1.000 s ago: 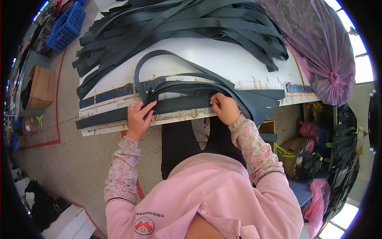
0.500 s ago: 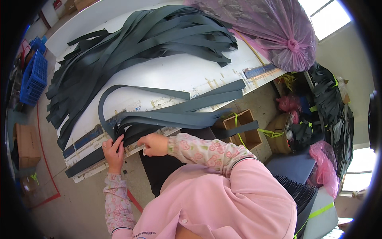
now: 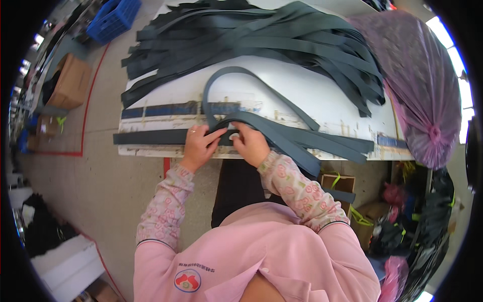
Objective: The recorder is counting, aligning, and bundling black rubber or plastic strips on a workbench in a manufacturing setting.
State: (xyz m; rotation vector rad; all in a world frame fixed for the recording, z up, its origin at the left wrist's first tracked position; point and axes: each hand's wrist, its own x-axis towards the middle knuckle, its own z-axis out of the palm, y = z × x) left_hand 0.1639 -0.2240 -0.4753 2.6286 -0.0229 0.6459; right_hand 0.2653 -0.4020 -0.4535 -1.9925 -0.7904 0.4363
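Observation:
My left hand (image 3: 198,146) and my right hand (image 3: 250,143) sit close together at the near edge of a white worktable (image 3: 312,95). Both pinch a bundle of long dark grey straps (image 3: 282,133) that lies along that edge. One strap rises from the bundle in a loop (image 3: 236,75) over the tabletop. The bundle's right ends (image 3: 347,146) fan out past my right hand. Its left end (image 3: 146,137) runs flat past my left hand.
A big heap of the same dark straps (image 3: 251,40) covers the table's far side. A purple plastic bag (image 3: 417,85) bulges at the right end. Cardboard boxes (image 3: 70,80) and a blue crate (image 3: 113,17) stand on the floor left; boxes and bags (image 3: 397,221) crowd under the table's right.
My hands have come together at the middle of the bundle, the left one sliding right. My head has turned, so the table sits level in view again.

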